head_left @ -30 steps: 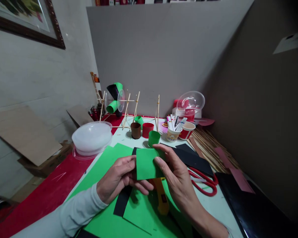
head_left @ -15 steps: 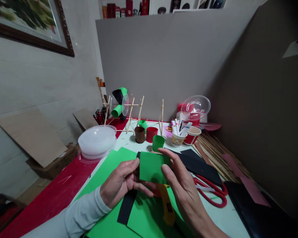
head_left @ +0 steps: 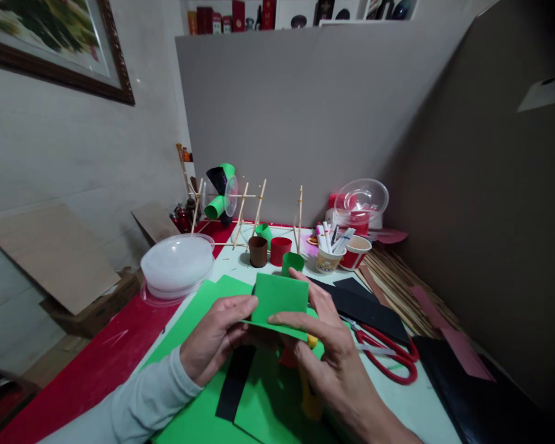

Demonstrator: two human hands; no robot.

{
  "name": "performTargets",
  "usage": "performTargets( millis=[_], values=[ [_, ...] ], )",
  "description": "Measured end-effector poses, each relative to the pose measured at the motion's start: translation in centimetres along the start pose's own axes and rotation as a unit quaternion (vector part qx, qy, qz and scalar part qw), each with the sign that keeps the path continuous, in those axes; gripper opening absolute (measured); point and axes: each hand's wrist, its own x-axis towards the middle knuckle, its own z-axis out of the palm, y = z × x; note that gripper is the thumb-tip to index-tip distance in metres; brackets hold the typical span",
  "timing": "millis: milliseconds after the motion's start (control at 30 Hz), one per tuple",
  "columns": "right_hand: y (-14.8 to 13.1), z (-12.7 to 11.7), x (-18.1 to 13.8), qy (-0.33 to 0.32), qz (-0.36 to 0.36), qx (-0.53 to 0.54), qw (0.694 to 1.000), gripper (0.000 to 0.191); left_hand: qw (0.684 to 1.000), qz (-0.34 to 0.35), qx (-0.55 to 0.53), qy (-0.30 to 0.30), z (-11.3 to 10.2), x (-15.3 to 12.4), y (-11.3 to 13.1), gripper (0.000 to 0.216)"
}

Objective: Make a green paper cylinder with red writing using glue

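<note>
Between my two hands is a small piece of green paper [head_left: 282,295], bent along its lower part. My left hand [head_left: 219,333] pinches its left edge between thumb and fingers. My right hand [head_left: 326,336] grips the right side, one finger lying across the front and another behind the top edge. Under the hands lie larger green sheets [head_left: 189,351] and a black paper strip [head_left: 235,382]. A yellow utility knife [head_left: 311,398] rests on the sheets, partly hidden by my right hand.
Red-handled scissors [head_left: 391,354] and black paper [head_left: 365,308] lie to the right. Behind stand rolled paper cups in brown [head_left: 258,253], red [head_left: 280,251] and green, a cup of markers [head_left: 329,256] and stick frames [head_left: 300,216]. Plastic lids [head_left: 178,265] are stacked at left.
The green paper has tilted and moved slightly up and left, and its lower part now bends. My right hand's fingers have shifted across its front.
</note>
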Motion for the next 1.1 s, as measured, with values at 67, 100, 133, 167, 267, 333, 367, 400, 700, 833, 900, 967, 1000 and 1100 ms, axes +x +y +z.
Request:
performTargets(
  millis=[67, 100, 133, 167, 267, 333, 367, 400, 700, 833, 900, 967, 1000, 1100],
  values=[
    [0.1, 0.0, -0.2, -0.008, -0.006, -0.005, 1.000, 0.039, 1.000, 0.009, 0.004, 0.018, 0.1, 0.0, 0.3, 0.031],
    [0.2, 0.1, -0.3, -0.015, -0.005, -0.009, 1.000, 0.041, 0.999, 0.017, 0.006, 0.028, 0.1, 0.0, 0.4, 0.031],
    [0.3, 0.1, -0.3, -0.021, -0.004, -0.015, 1.000, 0.043, 0.999, 0.026, 0.010, 0.037, 0.1, 0.0, 0.5, 0.031],
    [0.5, 0.2, -0.4, -0.026, -0.003, -0.021, 0.999, 0.046, 0.998, 0.036, 0.015, 0.047, 0.1, 0.1, 0.5, 0.032],
    [0.8, 0.4, -0.4, -0.038, -0.007, -0.037, 0.999, 0.055, 0.993, 0.066, 0.047, 0.086, -0.2, 0.2, 0.5, 0.036],
    [1.0, 0.5, -0.3, -0.048, -0.007, -0.037, 0.998, 0.059, 0.987, 0.084, 0.076, 0.111, -0.4, 0.2, 0.2, 0.039],
    [1.0, 0.5, -0.3, -0.053, -0.006, -0.031, 0.998, 0.059, 0.984, 0.092, 0.092, 0.121, -0.5, 0.2, 0.1, 0.040],
    [1.0, 0.5, -0.2, -0.056, -0.003, -0.021, 0.998, 0.058, 0.981, 0.101, 0.108, 0.129, -0.6, 0.2, 0.0, 0.040],
    [0.3, -0.5, 0.2, 0.073, 0.123, 0.100, 0.985, 0.028, 0.942, 0.166, 0.241, 0.166, -0.3, 0.1, 0.3, 0.028],
    [0.8, -0.2, 0.6, 0.107, 0.172, 0.163, 0.966, 0.032, 0.934, 0.184, 0.266, 0.152, 0.2, 0.0, 0.3, 0.018],
    [1.1, 0.0, 0.6, 0.111, 0.188, 0.150, 0.964, 0.038, 0.934, 0.185, 0.271, 0.140, 0.4, -0.2, 0.2, 0.015],
    [1.3, 0.1, 0.5, 0.123, 0.188, 0.141, 0.964, 0.037, 0.940, 0.176, 0.268, 0.117, 0.6, -0.3, 0.1, 0.017],
    [1.4, 0.1, 0.5, 0.134, 0.185, 0.144, 0.963, 0.035, 0.946, 0.170, 0.259, 0.100, 0.6, -0.3, 0.1, 0.019],
    [1.4, 0.1, 0.5, 0.159, 0.177, 0.170, 0.956, 0.033, 0.965, 0.143, 0.215, 0.047, 0.5, -0.3, -0.1, 0.025]
  ],
)
